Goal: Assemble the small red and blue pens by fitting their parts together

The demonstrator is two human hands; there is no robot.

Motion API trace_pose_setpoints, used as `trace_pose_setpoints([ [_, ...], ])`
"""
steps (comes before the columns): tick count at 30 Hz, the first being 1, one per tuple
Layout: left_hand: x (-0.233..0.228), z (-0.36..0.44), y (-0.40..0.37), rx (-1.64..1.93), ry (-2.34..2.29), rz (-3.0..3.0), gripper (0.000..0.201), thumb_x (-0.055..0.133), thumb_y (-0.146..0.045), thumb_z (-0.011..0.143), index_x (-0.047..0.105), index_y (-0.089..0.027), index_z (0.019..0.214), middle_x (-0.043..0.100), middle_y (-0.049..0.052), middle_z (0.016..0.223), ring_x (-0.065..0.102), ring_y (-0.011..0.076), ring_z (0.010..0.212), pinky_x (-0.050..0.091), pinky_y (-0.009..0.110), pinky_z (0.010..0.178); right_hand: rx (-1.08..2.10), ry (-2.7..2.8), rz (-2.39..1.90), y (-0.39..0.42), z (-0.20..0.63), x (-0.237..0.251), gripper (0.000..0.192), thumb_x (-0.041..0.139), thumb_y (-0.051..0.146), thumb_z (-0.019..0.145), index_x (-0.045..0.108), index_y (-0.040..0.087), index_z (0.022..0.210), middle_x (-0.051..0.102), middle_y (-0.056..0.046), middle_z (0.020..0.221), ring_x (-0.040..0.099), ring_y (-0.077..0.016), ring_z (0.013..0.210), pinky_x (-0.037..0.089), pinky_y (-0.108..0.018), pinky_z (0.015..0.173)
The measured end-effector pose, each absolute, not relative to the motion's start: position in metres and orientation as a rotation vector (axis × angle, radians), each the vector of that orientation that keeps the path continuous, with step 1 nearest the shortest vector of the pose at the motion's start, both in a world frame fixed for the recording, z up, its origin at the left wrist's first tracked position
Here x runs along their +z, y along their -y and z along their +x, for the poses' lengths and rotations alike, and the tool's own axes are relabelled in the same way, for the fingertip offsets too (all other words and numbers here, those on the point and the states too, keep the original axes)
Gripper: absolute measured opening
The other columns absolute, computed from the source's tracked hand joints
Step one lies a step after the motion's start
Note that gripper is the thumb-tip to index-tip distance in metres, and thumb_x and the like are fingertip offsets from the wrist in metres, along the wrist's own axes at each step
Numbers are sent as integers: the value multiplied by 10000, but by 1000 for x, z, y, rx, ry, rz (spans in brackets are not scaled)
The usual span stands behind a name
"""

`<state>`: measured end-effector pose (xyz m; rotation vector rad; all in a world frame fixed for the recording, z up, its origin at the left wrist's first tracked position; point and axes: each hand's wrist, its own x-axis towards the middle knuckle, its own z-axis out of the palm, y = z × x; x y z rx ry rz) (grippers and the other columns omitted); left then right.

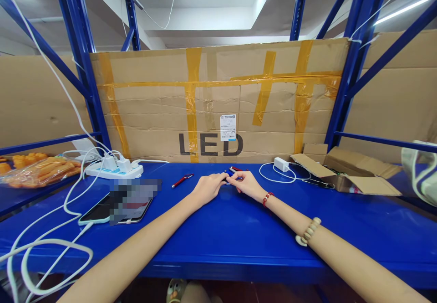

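Hands meet mid-shelf: left hand [206, 187] and right hand [246, 183] pinch one small pen [228, 177] between fingertips; red pen [182, 180] lies apart.

Your worktop [218, 239] is a deep, glossy blue, matched by the blue rack posts [83, 61] rising behind it. The cardboard sheet [153, 107] at the back is plain brown, crossed with yellow-orange tape strips [193, 107] and printed "LED" in black beside a white label [228, 127]. A red pen [182, 180] lies on the blue, and the pieces at your fingers [223, 181] show red and blue. Your right wrist carries a red bead bracelet [267, 198] and a cream one [309, 232]. The power strip [114, 170] and cables [51, 243] are white; the bagged items [37, 168] are orange.
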<state>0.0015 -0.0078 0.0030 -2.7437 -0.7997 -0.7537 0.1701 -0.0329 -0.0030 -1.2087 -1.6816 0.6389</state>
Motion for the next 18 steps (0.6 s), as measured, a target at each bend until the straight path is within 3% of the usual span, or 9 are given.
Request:
trace_pose_setpoints([
  [7, 0, 4, 6, -724, 878, -2663, 202, 378, -161, 885, 366, -191, 1084, 538, 40, 986, 531, 199, 857, 438, 268, 676, 573, 1698, -1150, 32, 169, -1, 375, 571, 506, 654, 535, 136, 604, 465, 33, 407, 394, -61, 342, 278, -174, 359],
  [14, 3, 3, 6, -747, 934, -2704, 144, 343, -171, 900, 370, -199, 1039, 544, 21, 956, 533, 187, 858, 427, 245, 662, 447, 1695, -1074, 33, 169, 1, 367, 627, 449, 626, 613, 132, 810, 575, -26, 681, 450, -52, 381, 345, -182, 367],
  [18, 4, 2, 7, -748, 967, -2740, 138, 345, -177, 903, 364, -207, 1036, 542, 12, 970, 535, 188, 857, 420, 242, 651, 444, 1678, -1024, 32, 170, 1, 330, 638, 444, 615, 642, 131, 719, 558, -38, 732, 455, -46, 376, 349, -189, 354],
])
